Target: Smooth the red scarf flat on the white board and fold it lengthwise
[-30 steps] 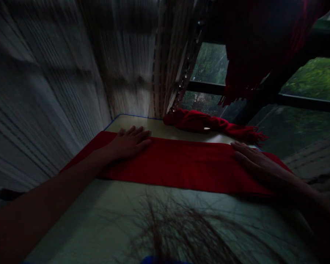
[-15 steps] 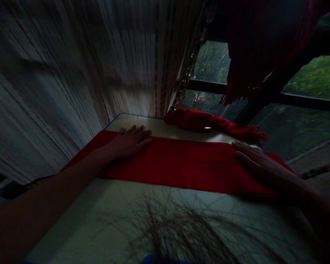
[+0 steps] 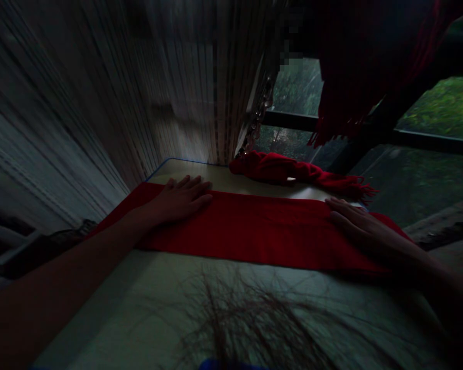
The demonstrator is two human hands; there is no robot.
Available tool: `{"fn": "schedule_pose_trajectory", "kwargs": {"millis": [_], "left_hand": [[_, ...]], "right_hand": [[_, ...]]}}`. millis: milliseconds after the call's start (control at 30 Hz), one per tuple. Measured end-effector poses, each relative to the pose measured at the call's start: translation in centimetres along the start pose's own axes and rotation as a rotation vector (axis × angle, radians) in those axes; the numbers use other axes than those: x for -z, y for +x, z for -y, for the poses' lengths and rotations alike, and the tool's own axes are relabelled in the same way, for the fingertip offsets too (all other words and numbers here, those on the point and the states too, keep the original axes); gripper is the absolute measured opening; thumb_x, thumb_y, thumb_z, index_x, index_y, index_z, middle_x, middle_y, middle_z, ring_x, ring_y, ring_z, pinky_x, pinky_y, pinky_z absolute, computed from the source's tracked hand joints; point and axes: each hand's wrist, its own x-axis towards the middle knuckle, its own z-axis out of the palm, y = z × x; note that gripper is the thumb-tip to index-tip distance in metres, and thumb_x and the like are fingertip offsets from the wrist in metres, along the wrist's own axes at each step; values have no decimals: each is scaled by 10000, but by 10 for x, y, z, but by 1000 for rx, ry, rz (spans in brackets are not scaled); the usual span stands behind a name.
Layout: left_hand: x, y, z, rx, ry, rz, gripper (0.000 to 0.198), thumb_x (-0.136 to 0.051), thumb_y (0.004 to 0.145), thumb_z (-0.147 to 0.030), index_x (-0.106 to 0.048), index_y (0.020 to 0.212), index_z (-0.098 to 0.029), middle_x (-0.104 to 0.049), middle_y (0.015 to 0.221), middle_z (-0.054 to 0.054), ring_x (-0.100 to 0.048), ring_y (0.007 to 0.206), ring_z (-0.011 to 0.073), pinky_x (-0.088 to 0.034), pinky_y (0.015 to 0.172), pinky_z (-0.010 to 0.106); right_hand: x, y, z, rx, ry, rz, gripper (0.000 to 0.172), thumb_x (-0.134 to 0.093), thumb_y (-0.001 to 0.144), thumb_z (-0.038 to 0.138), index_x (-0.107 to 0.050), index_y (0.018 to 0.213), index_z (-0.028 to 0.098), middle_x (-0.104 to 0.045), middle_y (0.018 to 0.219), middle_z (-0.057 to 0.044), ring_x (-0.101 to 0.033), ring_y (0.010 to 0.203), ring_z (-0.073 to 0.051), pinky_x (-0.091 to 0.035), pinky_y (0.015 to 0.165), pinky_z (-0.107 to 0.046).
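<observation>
A long red cloth [image 3: 262, 226], smoothed into a flat band, lies across the pale table [image 3: 170, 293]. My left hand [image 3: 179, 199] rests palm down near the cloth's left end, fingers spread over its far edge. Near the right end, my right hand [image 3: 351, 218] lies flat on the same cloth, its fingertips at the far edge. Neither hand grips anything. Behind the cloth, a bunched red scarf [image 3: 304, 172] with fringed ends lies along the back of the table.
String curtains [image 3: 185, 103] hang beyond the table on the left. A dark fringed red textile [image 3: 343, 92] hangs in front of the window [image 3: 297, 87] at upper right. Loose hair [image 3: 254, 324] crosses the near view. The scene is dim.
Both hands and the red cloth stay where they were. The string curtains at left have swayed and hang slightly differently.
</observation>
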Motion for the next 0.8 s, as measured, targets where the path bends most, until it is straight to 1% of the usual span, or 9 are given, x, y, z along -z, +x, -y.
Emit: {"fn": "schedule_pose_trajectory", "kwargs": {"millis": [167, 267, 400, 600, 700, 800], "left_hand": [[-1, 0, 0, 6, 13, -2, 725, -125, 1058, -705, -211, 1676, -336, -116, 1763, 43, -70, 1627, 327, -90, 1265, 646], [0, 0, 1, 3, 18, -7, 734, -108, 1052, -715, -212, 1675, -341, -119, 1763, 44, -78, 1625, 332, -102, 1261, 651], [2, 0, -1, 12, 25, -2, 718, -119, 1061, -696, -221, 1674, -335, -130, 1762, 42, -80, 1625, 331, -109, 1264, 640], [3, -1, -3, 18, 29, 2, 706, -132, 1067, -683, -215, 1675, -334, -131, 1762, 35, -85, 1627, 318, -110, 1268, 627], [3, -2, -4, 15, 26, 1, 714, -137, 1065, -687, -214, 1677, -326, -123, 1763, 36, -73, 1627, 321, -96, 1269, 626], [4, -3, -4, 17, 23, 7, 720, -139, 1065, -685, -214, 1678, -316, -125, 1763, 45, -71, 1628, 320, -85, 1271, 622]], "right_hand": [[4, -4, 5, 19, -11, -2, 862, -229, 953, 649, -399, 1594, 98, -355, 1702, -123, -248, 1597, -277, -188, 1309, -484], [5, -4, 7, -6, -7, -3, 847, -233, 951, 644, -396, 1600, 124, -343, 1709, -102, -248, 1598, -263, -173, 1313, -467], [3, -2, 5, -19, 0, 8, 866, -221, 949, 649, -385, 1605, 109, -328, 1713, -109, -215, 1605, -253, -150, 1317, -455], [2, 0, 3, -23, 9, 11, 862, -221, 955, 651, -379, 1609, 112, -309, 1719, -106, -218, 1602, -262, -154, 1316, -472], [1, 0, 1, -13, 4, 1, 831, -230, 964, 640, -393, 1602, 132, -337, 1710, -96, -225, 1598, -265, -165, 1312, -483], [0, 0, -1, 2, 2, -17, 820, -239, 966, 637, -411, 1589, 133, -372, 1694, -107, -247, 1592, -271, -184, 1309, -488]]}}
